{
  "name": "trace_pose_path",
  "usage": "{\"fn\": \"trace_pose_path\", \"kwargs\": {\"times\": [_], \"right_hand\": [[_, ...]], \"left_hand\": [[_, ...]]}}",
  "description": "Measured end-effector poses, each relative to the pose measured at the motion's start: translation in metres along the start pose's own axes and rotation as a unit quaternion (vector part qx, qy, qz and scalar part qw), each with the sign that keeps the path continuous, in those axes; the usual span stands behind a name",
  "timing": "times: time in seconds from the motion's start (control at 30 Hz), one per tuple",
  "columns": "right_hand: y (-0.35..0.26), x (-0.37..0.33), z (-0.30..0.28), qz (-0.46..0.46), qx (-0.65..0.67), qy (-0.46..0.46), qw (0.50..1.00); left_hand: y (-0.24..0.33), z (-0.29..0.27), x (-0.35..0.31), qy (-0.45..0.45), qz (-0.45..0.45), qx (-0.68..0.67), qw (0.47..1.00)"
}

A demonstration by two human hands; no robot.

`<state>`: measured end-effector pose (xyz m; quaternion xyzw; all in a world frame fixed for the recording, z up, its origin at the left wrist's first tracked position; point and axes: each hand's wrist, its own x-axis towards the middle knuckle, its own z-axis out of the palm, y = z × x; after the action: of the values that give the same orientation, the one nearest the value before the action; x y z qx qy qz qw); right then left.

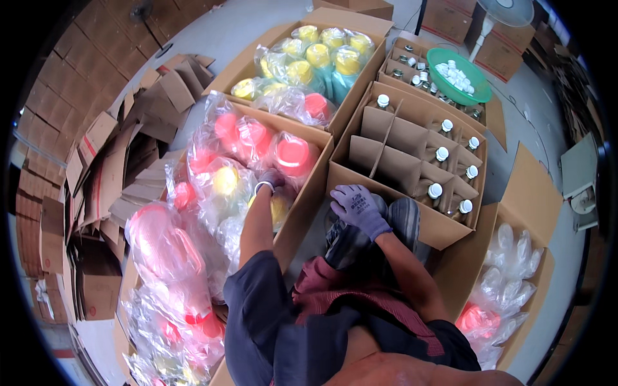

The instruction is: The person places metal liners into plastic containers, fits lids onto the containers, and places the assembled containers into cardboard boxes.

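My left hand (273, 178), in a grey glove with a white band at the wrist, reaches into an open carton (313, 183) of plastic-bagged containers. It is between a red-lidded container (293, 154) and a yellow-lidded one (278, 209); its fingers are mostly hidden, so its grip cannot be made out. My right hand (358, 207), in a grey glove with dark print, lies with fingers extended and holds nothing visible. It is over my dark shoes (404, 222), beside a divided carton (399, 215). Several clear bottles with white caps (441, 154) stand in that carton's right-hand compartments.
Behind are a carton of bagged yellow-lidded containers (318, 56) and a green basin (434, 58) of white caps on a bottle carton. Another carton (539, 276) of bagged items is at right. Flattened cardboard (106, 174) leans at left; a fan (508, 9) stands far right.
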<state>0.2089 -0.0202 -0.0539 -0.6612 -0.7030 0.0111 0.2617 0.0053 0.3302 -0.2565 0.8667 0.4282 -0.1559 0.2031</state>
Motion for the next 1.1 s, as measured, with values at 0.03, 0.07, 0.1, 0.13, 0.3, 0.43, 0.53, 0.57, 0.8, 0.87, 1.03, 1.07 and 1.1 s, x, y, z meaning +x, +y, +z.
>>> {"fn": "trace_pose_path", "kwargs": {"times": [0.03, 0.07, 0.1, 0.13, 0.3, 0.43, 0.53, 0.57, 0.8, 0.87, 1.03, 1.07, 1.1], "right_hand": [[0.006, -0.007, -0.003, 0.026, 0.019, 0.027, 0.999], [0.014, -0.018, -0.003, 0.057, 0.013, 0.043, 0.997], [0.019, -0.021, -0.003, 0.067, 0.017, 0.059, 0.996], [0.015, -0.014, -0.001, 0.052, 0.037, 0.072, 0.995], [0.045, -0.007, -0.009, 0.230, 0.412, 0.055, 0.880], [0.072, 0.011, -0.038, 0.309, 0.664, 0.033, 0.680], [0.101, 0.035, -0.079, 0.323, 0.784, -0.021, 0.529], [0.108, 0.044, -0.095, 0.253, 0.794, 0.032, 0.552], [0.125, -0.008, -0.145, 0.193, 0.496, 0.160, 0.832], [0.107, -0.019, -0.131, 0.195, 0.515, 0.170, 0.817], [0.104, -0.015, -0.182, 0.181, 0.416, 0.169, 0.875], [0.092, -0.008, -0.197, 0.162, 0.358, 0.181, 0.902], [0.074, 0.005, -0.210, 0.143, 0.300, 0.190, 0.924]], "left_hand": [[0.025, -0.022, -0.012, 0.089, 0.035, -0.051, 0.994], [0.059, -0.048, -0.032, 0.165, 0.073, -0.105, 0.978], [0.066, -0.082, -0.059, 0.082, 0.062, -0.119, 0.988], [0.039, -0.096, -0.083, 0.098, 0.042, -0.266, 0.958], [0.121, -0.208, -0.264, 0.321, 0.232, -0.364, 0.843], [0.082, -0.180, -0.268, 0.446, 0.291, -0.184, 0.826], [0.143, -0.134, -0.281, 0.397, 0.313, -0.119, 0.854], [0.170, -0.120, -0.287, 0.375, 0.341, -0.087, 0.858], [0.220, -0.099, -0.234, 0.032, 0.539, -0.192, 0.819], [0.220, -0.158, -0.228, -0.137, 0.396, -0.381, 0.824], [0.254, -0.175, -0.156, 0.080, 0.299, -0.618, 0.723], [0.278, -0.173, -0.144, 0.022, 0.286, -0.696, 0.659], [0.307, -0.168, -0.135, -0.037, 0.267, -0.765, 0.585]]}}
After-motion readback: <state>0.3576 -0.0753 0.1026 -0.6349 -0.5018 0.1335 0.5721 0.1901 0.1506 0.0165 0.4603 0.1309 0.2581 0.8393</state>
